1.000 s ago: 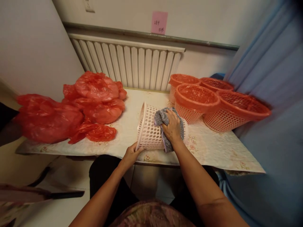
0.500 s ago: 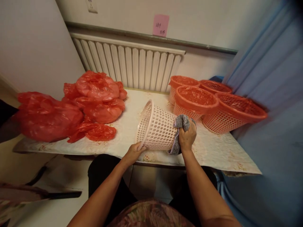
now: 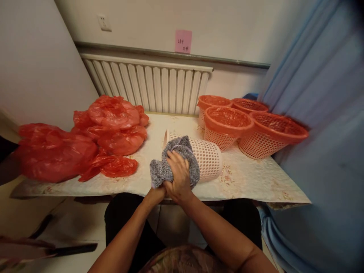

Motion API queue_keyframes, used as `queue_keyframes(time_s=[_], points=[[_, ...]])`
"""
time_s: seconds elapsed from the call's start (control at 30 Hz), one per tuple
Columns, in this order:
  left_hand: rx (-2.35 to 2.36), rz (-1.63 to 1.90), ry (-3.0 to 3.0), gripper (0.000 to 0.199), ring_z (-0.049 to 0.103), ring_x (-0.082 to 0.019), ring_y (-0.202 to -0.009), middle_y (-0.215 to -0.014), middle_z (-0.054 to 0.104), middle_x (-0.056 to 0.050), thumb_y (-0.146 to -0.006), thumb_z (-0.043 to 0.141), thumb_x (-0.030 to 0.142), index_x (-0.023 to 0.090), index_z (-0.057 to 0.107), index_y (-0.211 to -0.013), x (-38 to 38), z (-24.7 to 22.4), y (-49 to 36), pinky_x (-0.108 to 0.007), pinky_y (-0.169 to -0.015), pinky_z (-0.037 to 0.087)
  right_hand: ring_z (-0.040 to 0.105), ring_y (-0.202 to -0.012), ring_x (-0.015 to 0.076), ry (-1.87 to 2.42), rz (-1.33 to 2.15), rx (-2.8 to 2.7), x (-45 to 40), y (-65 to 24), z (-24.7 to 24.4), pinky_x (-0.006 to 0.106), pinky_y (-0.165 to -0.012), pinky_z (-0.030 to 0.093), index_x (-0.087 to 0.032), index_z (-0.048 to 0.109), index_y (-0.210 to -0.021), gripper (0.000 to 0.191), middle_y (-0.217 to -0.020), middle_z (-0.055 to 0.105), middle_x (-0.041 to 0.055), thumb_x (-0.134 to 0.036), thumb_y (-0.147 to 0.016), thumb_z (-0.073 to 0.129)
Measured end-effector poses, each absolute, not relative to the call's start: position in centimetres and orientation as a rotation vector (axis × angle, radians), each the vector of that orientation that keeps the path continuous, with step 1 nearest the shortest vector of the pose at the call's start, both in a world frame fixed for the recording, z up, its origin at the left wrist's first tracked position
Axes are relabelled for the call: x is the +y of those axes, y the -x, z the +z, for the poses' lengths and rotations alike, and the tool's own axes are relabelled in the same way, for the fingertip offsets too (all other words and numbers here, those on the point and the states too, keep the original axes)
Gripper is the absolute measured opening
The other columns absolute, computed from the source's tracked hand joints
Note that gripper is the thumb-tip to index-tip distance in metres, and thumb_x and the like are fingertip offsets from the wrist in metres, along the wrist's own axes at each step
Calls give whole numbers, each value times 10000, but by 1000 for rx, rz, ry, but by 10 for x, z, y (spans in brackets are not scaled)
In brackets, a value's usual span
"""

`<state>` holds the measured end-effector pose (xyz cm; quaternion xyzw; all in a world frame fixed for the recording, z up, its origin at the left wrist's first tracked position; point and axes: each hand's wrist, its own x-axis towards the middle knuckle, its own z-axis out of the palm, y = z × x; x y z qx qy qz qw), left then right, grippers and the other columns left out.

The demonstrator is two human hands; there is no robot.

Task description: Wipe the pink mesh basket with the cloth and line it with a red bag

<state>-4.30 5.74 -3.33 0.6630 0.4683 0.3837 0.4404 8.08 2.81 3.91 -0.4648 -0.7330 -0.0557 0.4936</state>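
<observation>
A pale pink plastic wastebasket point(image 3: 209, 157) with a holed wall lies on its side on the covered table in front of me, mouth toward the left. My right hand point(image 3: 179, 174) presses a grey cloth point(image 3: 182, 148) against its side near the rim, fingers spread over the fabric. Part of the cloth hangs down over my left hand point(image 3: 157, 193). That hand is at the basket's rim, its fingers mostly covered by the cloth and my right hand; in the earlier frame it grips the rim.
Several wastebaskets lined with red bags point(image 3: 227, 121) stand at the right. Filled red plastic bags point(image 3: 113, 125) are heaped at the left. Behind the table point(image 3: 250, 185) runs a white radiator point(image 3: 142, 87); a blue curtain point(image 3: 318, 94) hangs at the right.
My right hand and the cloth have moved left, from the basket's base end to near its rim, beside my left hand. The view has tilted up slightly.
</observation>
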Motion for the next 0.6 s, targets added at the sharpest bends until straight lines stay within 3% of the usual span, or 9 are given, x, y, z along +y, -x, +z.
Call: queue_keyframes(time_s=[0.27, 0.6], points=[[1107, 976, -1554, 446, 637, -227, -891, -951, 709, -74, -818, 544, 476, 103, 646, -1039, 55, -13, 35, -330, -844, 495, 375, -1352, 244, 1421, -234, -1727, 66, -153, 48, 452, -1111, 261, -205, 546, -1260, 453, -1372, 547, 62, -225, -809, 560], [1180, 971, -1480, 467, 656, -233, -889, -939, 727, -83, -764, 587, 504, 107, 672, -995, 65, -3, 32, -332, -845, 500, 458, -1282, 264, 1647, -373, -1415, 78, -227, 13, 450, -1062, 368, -162, 550, -1287, 474, -1304, 581, 121, -266, -824, 535]])
